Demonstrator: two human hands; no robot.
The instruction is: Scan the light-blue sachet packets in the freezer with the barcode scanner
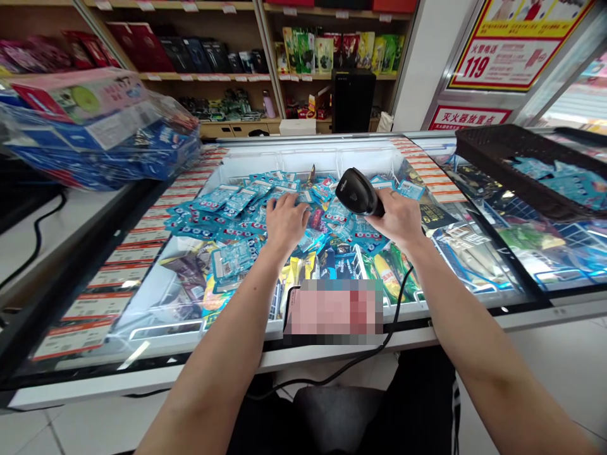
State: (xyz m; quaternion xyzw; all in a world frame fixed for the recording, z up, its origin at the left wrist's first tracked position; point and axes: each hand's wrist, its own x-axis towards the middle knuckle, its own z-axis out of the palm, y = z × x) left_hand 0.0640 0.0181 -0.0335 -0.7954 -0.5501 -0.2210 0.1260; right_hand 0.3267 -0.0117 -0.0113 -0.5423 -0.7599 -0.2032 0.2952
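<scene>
Blue snack packets (pixel 239 199) lie spread in a loose heap on the glass top of a chest freezer (pixel 164 344). My left hand (pixel 286 222) rests over the heap with its fingers apart and bent a little, touching packets near the middle. A black handheld barcode scanner (pixel 356 191) is gripped in my right hand (pixel 401 218), its head angled up and to the left above the packets. The scanner's black cord (pixel 401 297) hangs from my right hand and runs down over the freezer's front edge.
Box-like packages in clear plastic (pixel 109 126) stand at the left. A dark basket (pixel 531 164) with more blue packets sits at the right. A pixelated pinkish object (pixel 334 313) lies at the front edge. Stocked shelves (pixel 213 76) line the back.
</scene>
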